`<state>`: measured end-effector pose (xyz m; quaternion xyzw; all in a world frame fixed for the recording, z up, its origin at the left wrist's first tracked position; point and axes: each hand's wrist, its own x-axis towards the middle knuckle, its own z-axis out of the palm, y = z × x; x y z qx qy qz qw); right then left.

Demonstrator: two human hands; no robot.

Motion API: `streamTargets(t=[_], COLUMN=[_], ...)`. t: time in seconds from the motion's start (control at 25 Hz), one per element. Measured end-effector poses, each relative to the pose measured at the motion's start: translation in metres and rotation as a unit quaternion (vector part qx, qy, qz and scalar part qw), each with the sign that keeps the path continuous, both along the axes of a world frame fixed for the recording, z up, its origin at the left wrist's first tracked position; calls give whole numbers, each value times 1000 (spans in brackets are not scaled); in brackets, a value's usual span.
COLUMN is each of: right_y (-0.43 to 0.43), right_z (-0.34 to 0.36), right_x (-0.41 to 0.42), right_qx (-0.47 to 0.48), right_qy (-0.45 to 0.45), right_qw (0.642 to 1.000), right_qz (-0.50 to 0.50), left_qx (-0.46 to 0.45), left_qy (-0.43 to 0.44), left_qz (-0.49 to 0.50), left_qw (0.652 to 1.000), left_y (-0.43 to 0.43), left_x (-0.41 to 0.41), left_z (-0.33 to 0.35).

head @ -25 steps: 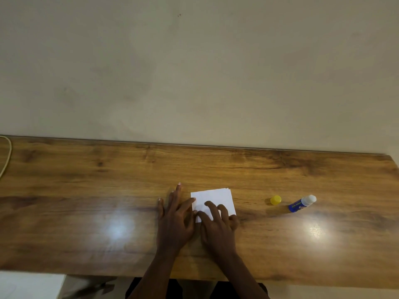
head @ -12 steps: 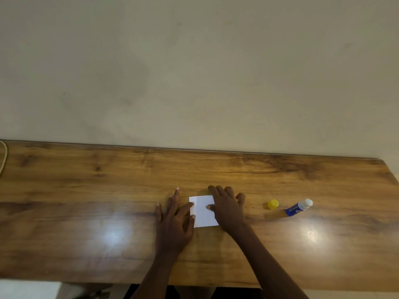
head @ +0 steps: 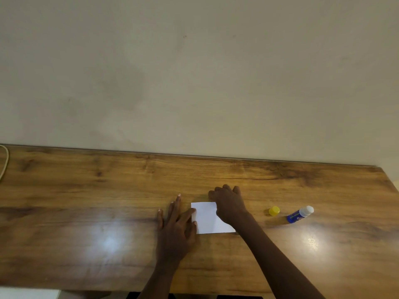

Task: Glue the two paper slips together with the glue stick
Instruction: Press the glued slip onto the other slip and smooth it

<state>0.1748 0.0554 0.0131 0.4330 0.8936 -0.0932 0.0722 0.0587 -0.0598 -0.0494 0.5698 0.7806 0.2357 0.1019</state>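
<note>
The white rectangular paper slips (head: 206,219) are lying flat on the glossy brown wood-grain worktop (head: 86,190), near its front-centre, between the two hands. They are showing as one plain, unmarked white rectangle turned slightly askew; separate layers cannot be told apart. The left hand (head: 175,230) is resting palm down just left of the slips, its fingers straight and spread, with the thumb and forefinger tip touching the left edge. The right hand (head: 229,204) is lying palm down over the far-right corner, hiding it, its fingers loosely bent and pressing rather than pinching anything. Well to the right, the blue glue stick with a white end (head: 299,214) is lying on its side, uncapped, white end pointing away to the right. The small round yellow cap (head: 274,211) is sitting just left of it, apart. A pale cord (head: 4,160) is curving at the far-left edge, beneath a plain beige wall (head: 194,72).
</note>
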Motion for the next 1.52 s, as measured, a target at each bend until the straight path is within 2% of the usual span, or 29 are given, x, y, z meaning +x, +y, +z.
streamTargets(t=[0.2, 0.36, 0.44, 0.52, 0.64, 0.68, 0.76, 0.84, 1.0, 1.12, 1.52], right_y=[5, 13, 19, 25, 34, 38, 43, 47, 46, 41, 32], right_z=[1, -2, -3, -2, 0, -1, -6, -12, -26, -30, -31], right_x=[8, 20, 31, 39, 36, 32, 25, 21, 17, 13, 7], right_qx=[-2, -112, -135, -149, -186, -196, -198, -176, -80, -42, -35], right_qy=[32, 123, 159, 233, 361, 382, 393, 378, 314, 304, 270], right_qw=[999, 982, 969, 942, 863, 844, 830, 836, 881, 892, 911], right_qz=[6, -95, -132, -189, -301, -321, -343, -357, -344, -332, -311], left_qx=[-4, 16, 26, 21, 10, 4, -4, -6, -16, -20, -27], left_qy=[-23, -65, -90, -89, -86, -85, -80, -79, -67, -65, -56], left_qz=[1, 5, 16, 19, 19, 21, 23, 24, 24, 28, 29], left_qw=[1000, 998, 995, 996, 996, 996, 997, 997, 997, 997, 998], left_y=[-1, -2, -3, -3, -3, -3, -2, -2, -1, -1, 0], left_x=[-1, -1, -2, -3, -2, -2, -2, -2, -2, -1, -2], left_z=[1, 6, 8, 8, 7, 6, 4, 3, 2, 2, 2])
